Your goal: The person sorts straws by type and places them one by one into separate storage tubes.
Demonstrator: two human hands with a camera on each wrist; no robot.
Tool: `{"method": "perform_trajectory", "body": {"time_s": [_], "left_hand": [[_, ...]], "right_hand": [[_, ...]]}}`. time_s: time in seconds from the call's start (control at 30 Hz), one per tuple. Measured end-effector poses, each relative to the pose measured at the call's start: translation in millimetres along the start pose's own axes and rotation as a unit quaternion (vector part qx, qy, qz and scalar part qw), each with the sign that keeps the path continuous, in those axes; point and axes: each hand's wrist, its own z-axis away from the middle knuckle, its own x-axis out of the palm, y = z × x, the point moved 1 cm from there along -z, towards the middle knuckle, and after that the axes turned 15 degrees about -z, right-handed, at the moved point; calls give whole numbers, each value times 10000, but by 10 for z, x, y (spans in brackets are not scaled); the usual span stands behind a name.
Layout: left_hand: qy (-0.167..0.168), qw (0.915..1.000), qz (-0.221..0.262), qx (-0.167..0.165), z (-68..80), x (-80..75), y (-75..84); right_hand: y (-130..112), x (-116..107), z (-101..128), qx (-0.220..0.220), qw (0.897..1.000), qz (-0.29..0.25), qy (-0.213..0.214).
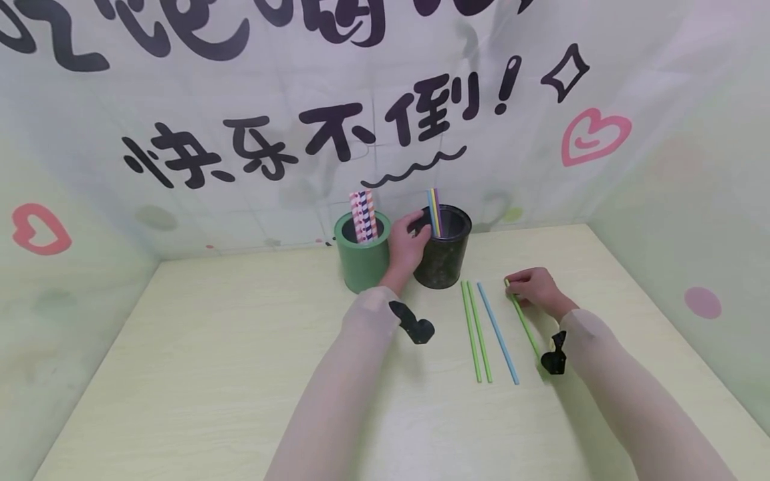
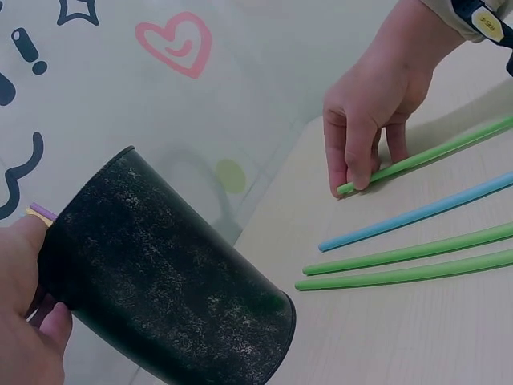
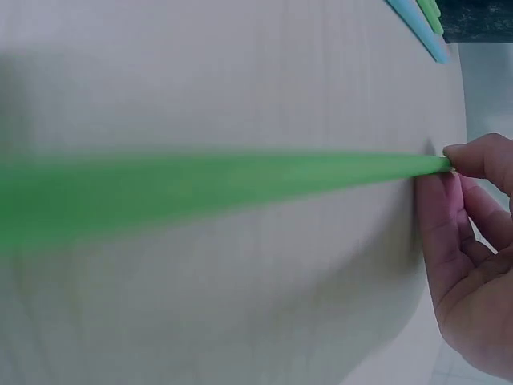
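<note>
At the back of the table, my left hand (image 1: 408, 246) grips the rim of a black cup (image 1: 442, 264) from its left side. Several plain coloured straws (image 1: 434, 212) stand in that cup, leaning near my fingers. My right hand (image 1: 537, 287) pinches a green straw (image 1: 525, 324) by its far end, between thumb and fingertips, as the right wrist view also shows. To its left, a blue straw (image 1: 498, 333) and two more green straws (image 1: 475, 334) lie side by side on the table, in front of the black cup.
A green cup (image 1: 363, 268) holding several patterned straws (image 1: 363, 217) stands just left of the black cup. The pale wooden table (image 1: 210, 374) meets a printed cloth backdrop (image 1: 289, 220) at the back, with side walls left and right.
</note>
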Motion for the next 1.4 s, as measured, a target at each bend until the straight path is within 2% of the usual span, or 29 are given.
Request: {"method": "perform_trajectory", "body": {"time_s": [0.27, 0.53, 0.83, 1.1, 1.4], "left_hand": [[-52, 10000, -38, -20, 14, 0, 9], [-62, 10000, -1, 5, 2, 0, -5], [-80, 10000, -28, 13, 2, 3, -10], [-73, 10000, -23, 47, 4, -2, -5], [-34, 9999, 42, 134, 8, -6, -9]], "right_hand": [[-167, -20, -63, -7, 9997, -45, -225], [-534, -8, -160, -451, 9985, -104, -303], [-1030, 39, -251, -915, 9955, -240, -89], [-1454, 103, -309, -1412, 9883, -524, 221], [-1957, 141, -272, -1798, 9709, -1435, 666]]}}
